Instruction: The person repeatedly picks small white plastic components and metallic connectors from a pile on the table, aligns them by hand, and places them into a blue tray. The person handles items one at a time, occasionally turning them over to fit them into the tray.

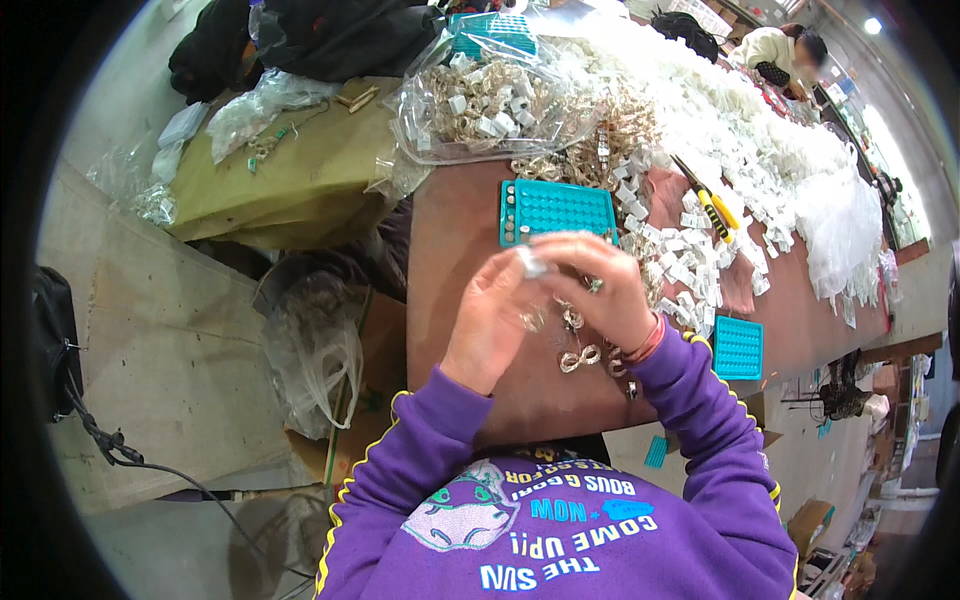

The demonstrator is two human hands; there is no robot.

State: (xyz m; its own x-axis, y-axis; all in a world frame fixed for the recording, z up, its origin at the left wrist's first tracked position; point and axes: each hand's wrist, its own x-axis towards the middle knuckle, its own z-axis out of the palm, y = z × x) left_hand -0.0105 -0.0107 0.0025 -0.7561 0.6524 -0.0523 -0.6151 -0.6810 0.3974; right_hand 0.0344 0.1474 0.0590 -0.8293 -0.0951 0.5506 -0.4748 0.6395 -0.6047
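My left hand (482,312) and my right hand (608,290) come together above the near part of the table. A small whitish, shiny piece (530,262) is pinched between the left fingertips, blurred by motion. My right fingers curl over and touch it from the other side. Below the hands a thin looped strand (533,320) hangs, smeared. Beyond them lies a teal tray (568,208) with rows of round pockets; several silver button cells sit along its left side. Small coils of thin wire (580,358) lie on the table by my right wrist.
White boxes with wires (685,265) lie heaped on the table (455,260), with yellow-handled pliers (718,215) among them. A clear bag (480,105) of similar pieces stands behind. Another teal tray (738,348) lies right. A person (775,52) sits at the far right.
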